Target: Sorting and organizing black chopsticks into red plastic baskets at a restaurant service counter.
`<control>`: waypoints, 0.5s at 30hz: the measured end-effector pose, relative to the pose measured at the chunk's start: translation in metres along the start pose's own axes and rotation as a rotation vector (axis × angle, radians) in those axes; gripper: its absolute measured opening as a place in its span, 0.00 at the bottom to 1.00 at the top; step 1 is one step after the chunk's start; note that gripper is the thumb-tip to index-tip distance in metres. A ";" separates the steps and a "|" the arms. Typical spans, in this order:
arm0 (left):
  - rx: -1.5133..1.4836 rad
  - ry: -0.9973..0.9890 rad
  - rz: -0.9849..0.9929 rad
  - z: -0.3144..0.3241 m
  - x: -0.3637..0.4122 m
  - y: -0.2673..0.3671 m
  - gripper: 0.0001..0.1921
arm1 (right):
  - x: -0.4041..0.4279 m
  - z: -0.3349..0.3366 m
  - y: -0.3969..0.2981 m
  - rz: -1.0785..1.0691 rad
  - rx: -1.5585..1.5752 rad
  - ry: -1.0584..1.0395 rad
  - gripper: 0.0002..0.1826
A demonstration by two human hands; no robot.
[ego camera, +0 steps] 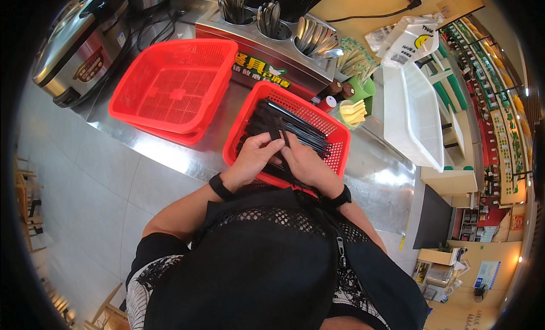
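Black chopsticks [298,115] lie in a pile inside a red perforated plastic basket [345,136] in front of me. Over the near part of this basket, my left hand [250,157] and my right hand [308,164] meet, thumbs close together. Between them they hold a few black chopsticks [277,126] that point away from me. How many are held is unclear, since fingers cover their middles and the dark pile lies behind. Each wrist wears a black band.
Stacked red baskets [172,127] stand to the left, beside a rice cooker [81,57]. Behind is a steel cutlery holder [294,53] with spoons. A cup of yellow plastic utensils [352,113] and a white basket [413,121] stand right on the steel counter [374,172].
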State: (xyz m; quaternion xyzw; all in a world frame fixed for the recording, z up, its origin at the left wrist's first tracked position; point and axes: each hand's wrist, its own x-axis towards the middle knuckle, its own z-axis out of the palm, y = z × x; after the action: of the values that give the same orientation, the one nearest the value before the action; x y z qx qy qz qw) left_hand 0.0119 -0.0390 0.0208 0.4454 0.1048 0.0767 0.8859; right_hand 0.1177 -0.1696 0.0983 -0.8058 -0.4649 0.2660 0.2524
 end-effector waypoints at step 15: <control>-0.070 0.271 0.180 -0.003 0.001 0.018 0.10 | -0.005 0.017 0.015 0.036 0.208 -0.135 0.24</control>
State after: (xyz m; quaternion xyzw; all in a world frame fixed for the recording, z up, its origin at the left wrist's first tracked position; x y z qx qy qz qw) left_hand 0.0117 -0.0256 0.0338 0.4074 0.1801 0.2189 0.8681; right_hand 0.1138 -0.1776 0.0771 -0.7638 -0.4361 0.3711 0.2979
